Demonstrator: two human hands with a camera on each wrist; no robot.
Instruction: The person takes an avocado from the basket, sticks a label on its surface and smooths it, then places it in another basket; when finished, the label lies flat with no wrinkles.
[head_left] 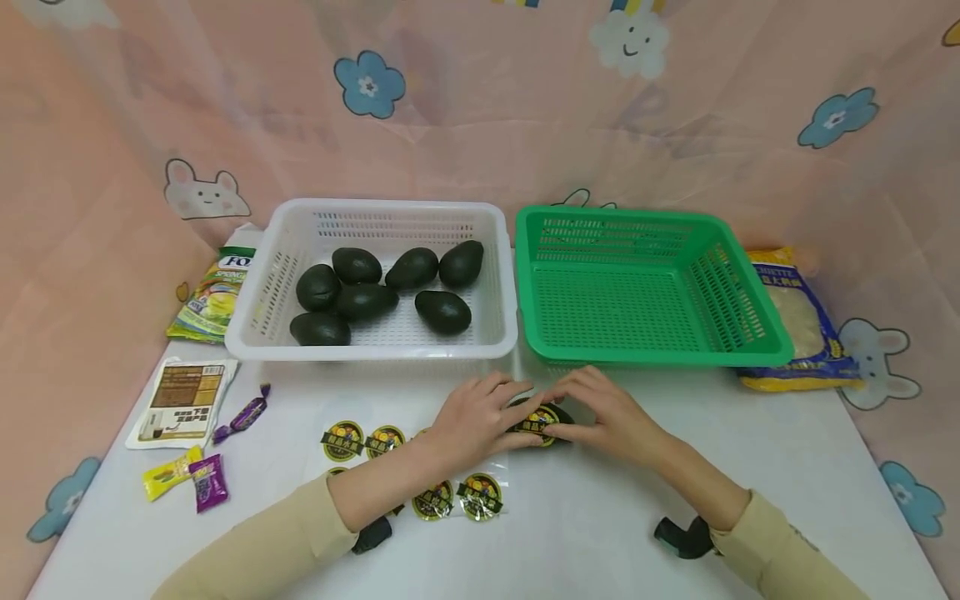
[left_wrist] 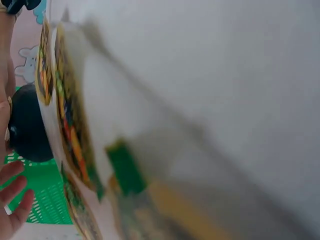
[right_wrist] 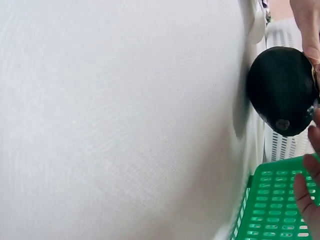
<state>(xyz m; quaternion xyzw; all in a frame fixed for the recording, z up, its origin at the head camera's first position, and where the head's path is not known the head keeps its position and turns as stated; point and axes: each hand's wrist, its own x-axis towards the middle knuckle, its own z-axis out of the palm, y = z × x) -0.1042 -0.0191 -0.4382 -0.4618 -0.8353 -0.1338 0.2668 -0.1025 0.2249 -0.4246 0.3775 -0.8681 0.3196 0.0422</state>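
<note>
A dark green avocado is between both hands in front of the baskets. A round black-and-yellow sticker faces up on it. The left hand reaches in from the left, index finger and thumb at the sticker's left side, holding the avocado. From the right, the right hand grips it with curled fingers at the far side and the thumb at the near edge. The left forearm crosses a clear sheet of matching stickers, hiding some of them. In the left wrist view, sticker sheet and avocado appear close up.
A white basket holding several avocados stands at the back left, beside a green basket. Left lie a white packet and small wrapped sweets. Bags flank the baskets: a green one and a blue-yellow one.
</note>
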